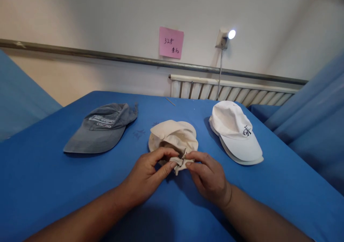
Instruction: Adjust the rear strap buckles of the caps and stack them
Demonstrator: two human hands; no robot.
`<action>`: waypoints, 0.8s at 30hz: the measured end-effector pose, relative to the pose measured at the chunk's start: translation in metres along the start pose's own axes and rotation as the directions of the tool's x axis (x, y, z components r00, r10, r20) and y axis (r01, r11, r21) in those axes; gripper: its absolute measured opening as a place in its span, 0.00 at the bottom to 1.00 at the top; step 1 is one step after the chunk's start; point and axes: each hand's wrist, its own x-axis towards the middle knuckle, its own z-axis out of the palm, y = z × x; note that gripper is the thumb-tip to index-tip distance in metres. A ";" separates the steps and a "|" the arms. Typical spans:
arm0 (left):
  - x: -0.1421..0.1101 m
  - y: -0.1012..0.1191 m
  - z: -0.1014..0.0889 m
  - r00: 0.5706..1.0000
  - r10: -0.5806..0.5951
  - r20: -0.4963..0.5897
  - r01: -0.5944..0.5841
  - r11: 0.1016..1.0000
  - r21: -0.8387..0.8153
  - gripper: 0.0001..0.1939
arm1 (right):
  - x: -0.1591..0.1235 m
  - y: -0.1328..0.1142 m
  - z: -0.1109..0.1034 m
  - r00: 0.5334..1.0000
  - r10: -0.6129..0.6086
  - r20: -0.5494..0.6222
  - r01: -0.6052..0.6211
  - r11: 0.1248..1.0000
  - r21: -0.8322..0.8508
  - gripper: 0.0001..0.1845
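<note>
A cream cap (172,131) lies in the middle of the blue-covered table, its near edge bunched and lifted toward me. My left hand (149,175) pinches the left side of that gathered edge between thumb and fingers. On the right side of the same edge, my right hand (208,175) has its thumb and forefinger closed on the strap end. The exact fastening between the fingertips is too small to make out. Part of the cap's inside shows as a dark hollow above the left fingers.
To the left lies a grey cap (100,129) with lettering. Stacked white caps (236,127) sit at the right. A thin grey stick (170,101) rests near the back edge of the blue table (67,188). Behind are a radiator (204,90), a metal rail and blue curtains at both sides.
</note>
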 end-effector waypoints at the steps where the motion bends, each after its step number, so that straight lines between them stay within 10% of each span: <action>1: 0.001 0.000 -0.001 1.000 0.006 0.015 -0.006 1.000 0.011 0.10 | 0.000 0.000 0.000 1.000 -0.001 -0.001 0.001 1.000 -0.001 0.16; 24: 0.002 0.002 0.002 0.980 0.043 0.194 -0.067 0.991 0.116 0.10 | 0.003 -0.007 0.003 0.994 0.091 0.063 -0.092 0.996 0.000 0.09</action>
